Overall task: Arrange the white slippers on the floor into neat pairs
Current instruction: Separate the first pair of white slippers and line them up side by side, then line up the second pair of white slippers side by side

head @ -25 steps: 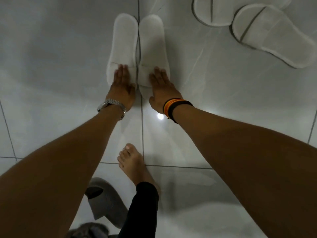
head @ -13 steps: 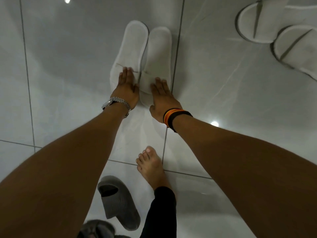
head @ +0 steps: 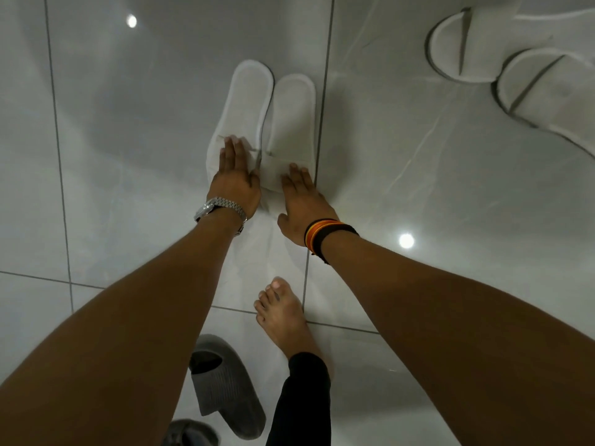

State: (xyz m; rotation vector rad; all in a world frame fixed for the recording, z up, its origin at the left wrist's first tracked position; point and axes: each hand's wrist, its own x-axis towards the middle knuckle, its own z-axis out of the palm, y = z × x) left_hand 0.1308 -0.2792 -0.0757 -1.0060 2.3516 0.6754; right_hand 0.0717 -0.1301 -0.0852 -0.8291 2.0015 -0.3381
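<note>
Two white slippers lie side by side on the glossy tiled floor, heels pointing away from me: the left slipper [head: 244, 104] and the right slipper [head: 291, 120], their sides touching. My left hand [head: 235, 178], with a metal watch, lies flat on the toe band of the left one. My right hand [head: 302, 201], with coloured wristbands, lies flat on the toe end of the right one. Both palms press down with fingers extended; nothing is gripped. Another two white slippers [head: 463, 46] [head: 547, 98] sit at the top right, toes toward me, angled and slightly staggered.
My bare foot [head: 283, 313] stands on the tiles below my hands, with a black trouser leg [head: 302, 400] behind it. A grey slide sandal [head: 222, 384] lies at the bottom, a second grey one [head: 190, 434] partly cut off. Ceiling lights reflect in the floor.
The view has shifted, so the pair under my hands sits lower and further right in frame. Both hands stay flat on the toe ends; the slippers now lie slightly angled to the left.
</note>
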